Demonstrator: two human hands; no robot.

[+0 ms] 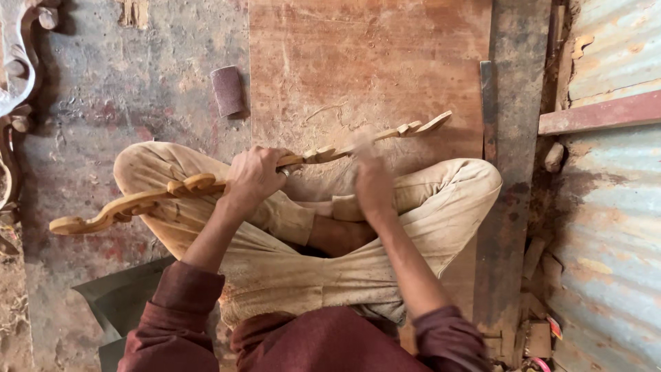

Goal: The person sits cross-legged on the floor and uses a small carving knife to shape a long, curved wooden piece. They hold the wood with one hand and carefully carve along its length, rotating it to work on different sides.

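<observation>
Head view: left hand (253,176) clamped around the middle of a long carved wooden piece (172,191), holding it across the crossed legs, one end low at the person's left, the other raised over the plywood board (365,62). Right hand (372,180) is motion-blurred against the upper stretch of the carving; closed grip likely, but what it holds I cannot tell. Step in hand, by my read: rubbing or sanding the scrolled edge. Next move would call for a steady left grip and shifting the stroke along the curve. Count: one carved piece in hand, one sandpaper roll (227,90) on the floor beyond the left knee, one board, more carved woodwork (15,76) at far left edge, corrugated metal sheet (609,227) on the right.
</observation>
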